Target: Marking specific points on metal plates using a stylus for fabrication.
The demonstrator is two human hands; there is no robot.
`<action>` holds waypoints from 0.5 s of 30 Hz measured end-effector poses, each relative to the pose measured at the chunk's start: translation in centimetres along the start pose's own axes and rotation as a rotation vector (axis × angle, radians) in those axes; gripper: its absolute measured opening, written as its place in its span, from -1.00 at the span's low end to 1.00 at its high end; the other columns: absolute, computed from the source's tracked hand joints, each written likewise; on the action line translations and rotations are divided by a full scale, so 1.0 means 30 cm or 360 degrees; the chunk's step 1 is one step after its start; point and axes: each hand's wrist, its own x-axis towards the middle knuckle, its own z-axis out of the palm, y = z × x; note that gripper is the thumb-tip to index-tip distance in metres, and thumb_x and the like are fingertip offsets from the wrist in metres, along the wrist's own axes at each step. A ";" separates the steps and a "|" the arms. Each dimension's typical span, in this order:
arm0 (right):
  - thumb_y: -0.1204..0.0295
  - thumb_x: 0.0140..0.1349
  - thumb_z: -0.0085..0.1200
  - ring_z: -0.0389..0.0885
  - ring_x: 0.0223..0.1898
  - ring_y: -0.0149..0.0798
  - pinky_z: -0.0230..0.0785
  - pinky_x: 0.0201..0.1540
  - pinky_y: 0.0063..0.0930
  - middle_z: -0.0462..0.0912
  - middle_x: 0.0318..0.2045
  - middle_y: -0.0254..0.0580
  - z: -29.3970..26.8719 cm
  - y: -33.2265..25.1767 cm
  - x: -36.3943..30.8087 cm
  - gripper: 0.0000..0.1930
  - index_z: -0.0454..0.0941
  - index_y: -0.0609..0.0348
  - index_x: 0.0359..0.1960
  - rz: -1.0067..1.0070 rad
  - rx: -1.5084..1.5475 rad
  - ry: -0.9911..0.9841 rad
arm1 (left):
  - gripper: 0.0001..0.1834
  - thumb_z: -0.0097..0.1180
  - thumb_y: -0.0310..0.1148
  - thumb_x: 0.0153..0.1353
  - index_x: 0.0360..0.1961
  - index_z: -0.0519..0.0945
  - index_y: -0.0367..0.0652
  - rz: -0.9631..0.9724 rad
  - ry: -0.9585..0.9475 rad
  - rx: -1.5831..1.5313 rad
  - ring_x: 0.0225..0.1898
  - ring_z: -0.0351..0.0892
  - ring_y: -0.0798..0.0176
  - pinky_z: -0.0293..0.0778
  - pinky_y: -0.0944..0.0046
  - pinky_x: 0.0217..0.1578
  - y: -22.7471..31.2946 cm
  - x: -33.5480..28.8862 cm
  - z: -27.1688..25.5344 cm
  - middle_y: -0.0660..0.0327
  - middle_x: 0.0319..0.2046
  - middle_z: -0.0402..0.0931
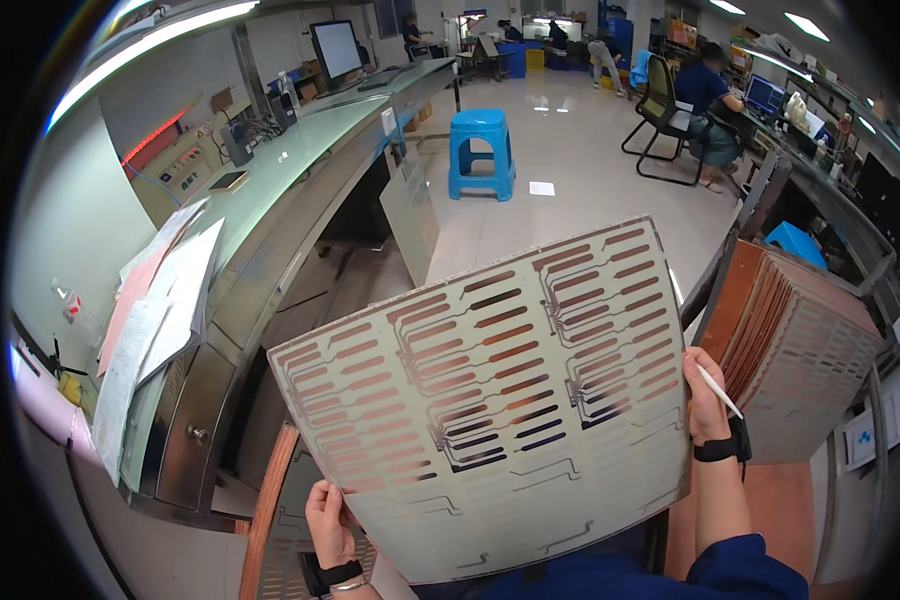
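A large pale printed circuit panel [610, 470] with rows of coppery slots and thin dark traces is held up in front of me, tilted. My left hand [328, 520] grips its lower left edge, and my right hand [705, 395] grips its right edge. A white pen [718, 390] also sits in my right hand, pointing down to the right. Past my right hand leans a thick stack of similar panels [820, 360] with copper-coloured faces. More panels [288, 530] stand beside my left hand, partly hidden by the held one.
On the left runs a glass-topped bench [300, 170] with papers [175, 290] and a monitor [337, 50]. A blue stool [481, 155] stands on the floor ahead. At the right, a person sits on a chair [660, 115] by another bench; several people are farther back.
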 end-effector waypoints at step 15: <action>0.22 0.50 -0.12 0.40 0.21 -0.34 0.22 0.28 -0.40 0.55 0.10 -0.19 -0.173 -0.155 0.308 -0.68 0.44 0.10 0.13 -0.0797 0.0695 -0.0229 | -0.80 0.21 -0.46 0.29 -0.12 0.49 -0.25 0.1424 0.0032 -0.0328 -0.06 0.50 0.30 0.42 0.33 0.01 0.263 0.087 0.309 0.20 -0.17 0.50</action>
